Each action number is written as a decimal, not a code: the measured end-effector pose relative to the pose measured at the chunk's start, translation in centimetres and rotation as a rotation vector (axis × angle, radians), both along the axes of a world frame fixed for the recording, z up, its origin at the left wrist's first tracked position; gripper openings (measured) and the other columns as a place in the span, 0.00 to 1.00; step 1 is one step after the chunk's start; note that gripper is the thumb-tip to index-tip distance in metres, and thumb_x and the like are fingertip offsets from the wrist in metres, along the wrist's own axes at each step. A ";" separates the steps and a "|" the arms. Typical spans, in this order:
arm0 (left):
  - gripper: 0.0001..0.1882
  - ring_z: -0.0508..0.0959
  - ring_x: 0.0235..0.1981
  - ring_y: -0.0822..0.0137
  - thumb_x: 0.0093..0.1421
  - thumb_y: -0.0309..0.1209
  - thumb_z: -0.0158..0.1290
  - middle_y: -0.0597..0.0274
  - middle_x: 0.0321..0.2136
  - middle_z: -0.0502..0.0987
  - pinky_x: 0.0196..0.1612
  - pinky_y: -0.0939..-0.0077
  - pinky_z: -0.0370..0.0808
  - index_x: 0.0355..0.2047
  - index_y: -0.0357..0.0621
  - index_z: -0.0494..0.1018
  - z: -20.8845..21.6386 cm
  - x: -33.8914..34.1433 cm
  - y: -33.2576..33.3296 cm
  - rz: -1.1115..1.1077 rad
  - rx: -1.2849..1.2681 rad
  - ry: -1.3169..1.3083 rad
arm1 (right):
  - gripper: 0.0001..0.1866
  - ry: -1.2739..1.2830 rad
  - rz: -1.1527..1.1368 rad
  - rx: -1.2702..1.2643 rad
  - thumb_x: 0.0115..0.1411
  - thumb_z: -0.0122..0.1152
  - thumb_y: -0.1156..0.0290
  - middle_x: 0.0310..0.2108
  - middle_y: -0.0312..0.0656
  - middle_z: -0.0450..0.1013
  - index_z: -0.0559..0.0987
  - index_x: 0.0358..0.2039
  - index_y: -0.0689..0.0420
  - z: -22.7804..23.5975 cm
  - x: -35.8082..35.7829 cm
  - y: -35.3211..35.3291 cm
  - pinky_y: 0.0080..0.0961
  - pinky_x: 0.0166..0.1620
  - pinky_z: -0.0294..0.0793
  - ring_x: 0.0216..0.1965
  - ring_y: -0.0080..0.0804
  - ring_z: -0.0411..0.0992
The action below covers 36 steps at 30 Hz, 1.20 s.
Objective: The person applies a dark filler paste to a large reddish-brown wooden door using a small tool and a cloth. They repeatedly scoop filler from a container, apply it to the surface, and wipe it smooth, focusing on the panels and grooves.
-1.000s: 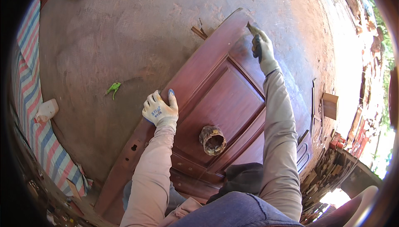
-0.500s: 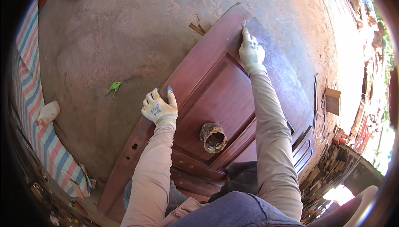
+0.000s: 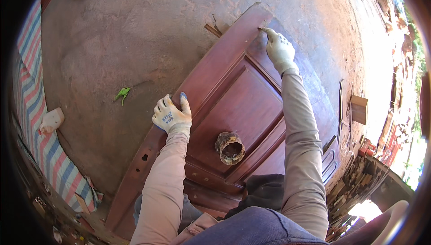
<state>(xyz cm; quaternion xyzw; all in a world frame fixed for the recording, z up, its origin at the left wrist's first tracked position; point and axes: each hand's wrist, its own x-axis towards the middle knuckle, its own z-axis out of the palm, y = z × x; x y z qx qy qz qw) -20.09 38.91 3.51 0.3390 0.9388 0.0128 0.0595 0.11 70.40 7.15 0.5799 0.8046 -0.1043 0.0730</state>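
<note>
A reddish-brown panelled wooden door (image 3: 211, 83) lies beneath both my hands. My left hand (image 3: 172, 115), in a whitish work glove, is closed over the door's left edge, with the thumb on its face. Near the door's far end, my gloved right hand (image 3: 280, 51) presses its extended forefinger on the frame. The other fingers are curled under, and whatever they might hold is hidden. A small dark patch shows at the forefinger's tip. On the middle panel stands a crusted, open-topped round pot (image 3: 230, 149), nearer to me than either hand.
A bright green object (image 3: 121, 94) lies on the floor left of the door. Further left are a whitish plastic container (image 3: 52, 120) and a striped sheet (image 3: 54, 159). Wood scraps (image 3: 348, 186) are heaped at right, below a wooden block (image 3: 359, 109).
My right hand has swung slightly right and turned, its fingertip now pointing left near the door's far joint. The greyish smear there shows less. My left hand has stayed put.
</note>
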 end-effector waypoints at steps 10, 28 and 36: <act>0.28 0.79 0.47 0.52 0.65 0.56 0.51 0.57 0.46 0.80 0.47 0.52 0.75 0.48 0.44 0.78 0.2 0.0 0.2 -0.002 -0.001 0.000 | 0.20 0.120 -0.115 0.042 0.69 0.46 0.61 0.51 0.50 0.79 0.74 0.60 0.41 -0.8 0.0 1.2 0.47 0.53 0.76 0.50 0.54 0.78; 0.29 0.79 0.47 0.52 0.61 0.57 0.53 0.56 0.44 0.80 0.46 0.51 0.75 0.45 0.44 0.79 -0.4 0.0 0.2 0.010 0.053 -0.003 | 0.21 0.235 -0.382 0.081 0.68 0.44 0.61 0.51 0.54 0.78 0.79 0.56 0.46 -0.4 -1.2 3.8 0.46 0.56 0.75 0.53 0.56 0.76; 0.29 0.79 0.45 0.51 0.61 0.58 0.53 0.57 0.43 0.80 0.44 0.52 0.74 0.45 0.44 0.79 -0.6 -0.2 0.0 -0.014 0.052 0.030 | 0.19 0.088 -0.236 -0.055 0.65 0.49 0.61 0.49 0.55 0.79 0.85 0.45 0.54 -0.9 -0.8 8.0 0.44 0.57 0.75 0.54 0.54 0.77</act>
